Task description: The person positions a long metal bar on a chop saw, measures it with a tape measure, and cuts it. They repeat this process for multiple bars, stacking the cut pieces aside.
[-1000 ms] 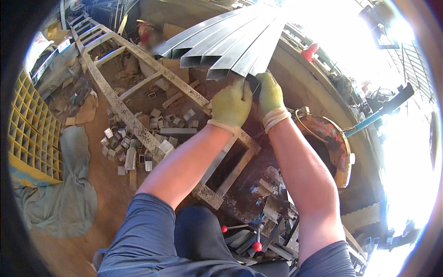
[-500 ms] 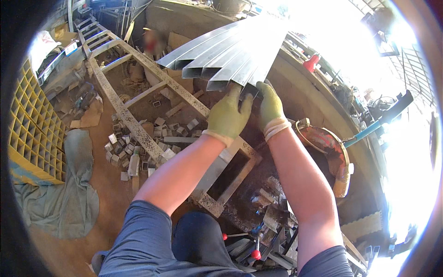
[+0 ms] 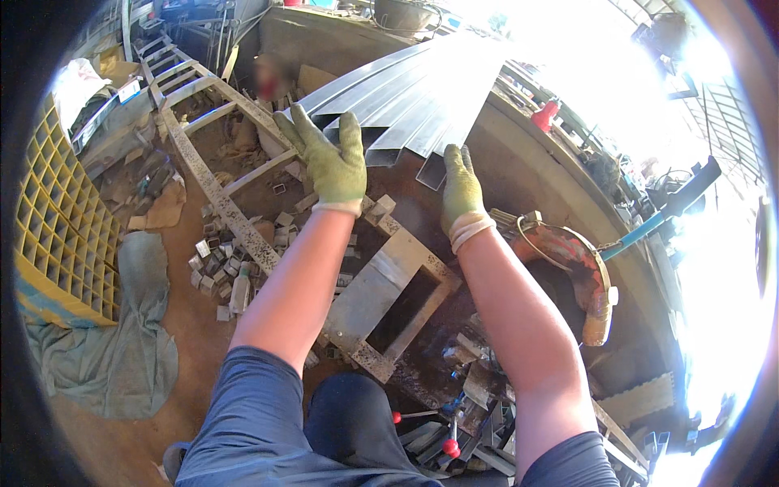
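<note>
The left hand [image 3: 334, 169], gloved in yellow-green, stands at the left side of the tubes [image 3: 406, 101] with its thumb and fingers spread wide, overlapping the near end of the leftmost one; whether it touches the metal I cannot tell. The right hand [image 3: 462, 191], gloved alike, has its fingers straight and close together, at the right side of the tubes, by the near end of the rightmost one; contact cannot be made out there either. Neither hand is closed around anything. The tubes, grey metal and rectangular, lie side by side in a fan ahead of the person, their hollow near ends stepped and their far part lost in glare.

Nearer the person than the tubes is a metal plate with a rectangular slot [image 3: 381, 280]. A ladder-like frame [image 3: 185, 140] runs left of the tubes, and short cut pieces [image 3: 217, 266] are heaped to their near left. Farther out that way stand a yellow grid rack [image 3: 65, 215] and a grey-green cloth [image 3: 134, 345]. To the near right of the tubes is a curved, worn red machine part [image 3: 586, 258], with a teal lever [image 3: 637, 234] beyond it.
</note>
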{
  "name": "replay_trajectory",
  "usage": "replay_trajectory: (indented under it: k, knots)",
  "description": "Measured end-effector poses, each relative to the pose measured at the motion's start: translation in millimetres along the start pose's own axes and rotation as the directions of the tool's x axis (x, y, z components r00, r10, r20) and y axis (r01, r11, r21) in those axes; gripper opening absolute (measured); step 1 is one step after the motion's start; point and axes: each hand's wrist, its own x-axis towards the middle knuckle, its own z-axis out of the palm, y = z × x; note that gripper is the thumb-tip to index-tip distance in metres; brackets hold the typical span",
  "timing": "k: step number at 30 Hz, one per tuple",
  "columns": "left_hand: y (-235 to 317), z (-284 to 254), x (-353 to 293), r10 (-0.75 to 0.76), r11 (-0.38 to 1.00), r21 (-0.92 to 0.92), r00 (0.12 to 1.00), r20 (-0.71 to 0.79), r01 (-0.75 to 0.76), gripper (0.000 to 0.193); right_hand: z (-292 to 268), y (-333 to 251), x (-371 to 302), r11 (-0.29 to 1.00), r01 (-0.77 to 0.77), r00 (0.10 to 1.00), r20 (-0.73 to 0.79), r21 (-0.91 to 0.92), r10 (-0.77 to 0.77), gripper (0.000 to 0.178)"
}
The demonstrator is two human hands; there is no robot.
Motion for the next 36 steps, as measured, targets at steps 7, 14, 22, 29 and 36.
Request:
replay_trajectory:
  k: [7,14,22,29,36]
  knots:
    - [-11.3,20.2,10.5,-0.013,0.999,-0.038,1.000,0.013,0.013,0.094,4.5,1.5,-0.4,0.989,-0.020,1.000,-0.021,-0.143,0.017,0.094]
    - [-18.8,3.0,25.0,-0.041,0.999,-0.018,0.990,0.136,0.044,0.096,2.6,10.0,-32.4,0.889,0.099,0.993,-0.006,-0.448,-0.114,0.091]
    - [81.0,-138.1,-134.2,-0.167,0.793,-0.495,0.909,0.382,0.354,0.050,-85.3,37.6,-195.2,0.970,-0.243,0.969,-0.032,0.017,0.244,0.069]
    - [147.4,-269.8,-280.5,-0.072,0.426,-0.071,0.112,0.991,0.902,0.024,-133.3,23.7,-339.9,0.954,-0.295,0.945,-0.135,0.049,0.299,0.048]
    - [153.3,-271.1,-295.3,0.185,0.922,-0.069,-0.275,0.944,0.382,0.045,-191.3,15.1,-467.9,0.970,-0.214,0.881,-0.405,0.118,0.244,0.045]
